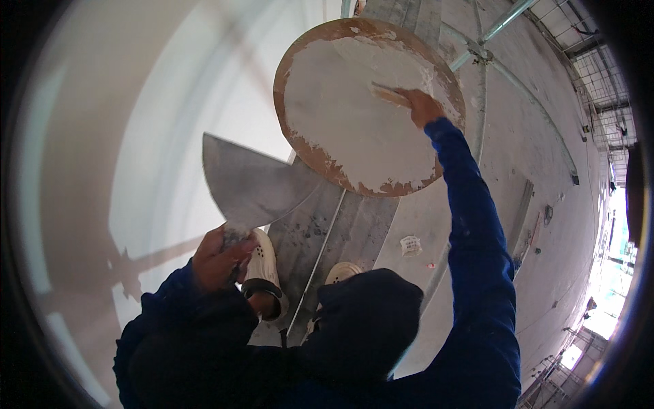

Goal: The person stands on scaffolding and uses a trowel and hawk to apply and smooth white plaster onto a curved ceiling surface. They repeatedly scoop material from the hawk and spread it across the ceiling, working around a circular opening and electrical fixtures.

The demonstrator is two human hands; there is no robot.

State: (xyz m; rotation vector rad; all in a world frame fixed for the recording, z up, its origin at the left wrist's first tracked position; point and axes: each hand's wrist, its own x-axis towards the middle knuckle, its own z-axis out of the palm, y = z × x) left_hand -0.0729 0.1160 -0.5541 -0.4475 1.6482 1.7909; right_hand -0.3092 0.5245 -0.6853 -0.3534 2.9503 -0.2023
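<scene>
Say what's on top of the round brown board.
Pale paste covers most of the board; the right hand holds a flat tool over it. What lies beneath the paste is hidden.

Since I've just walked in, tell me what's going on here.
The person's left hand grips a wide, grey, fan-shaped blade. The right hand holds a smaller flat tool at the pale paste on a round brown board. Paste covers most of the board, leaving brown showing around its rim. The person stands on grey planks.
</scene>
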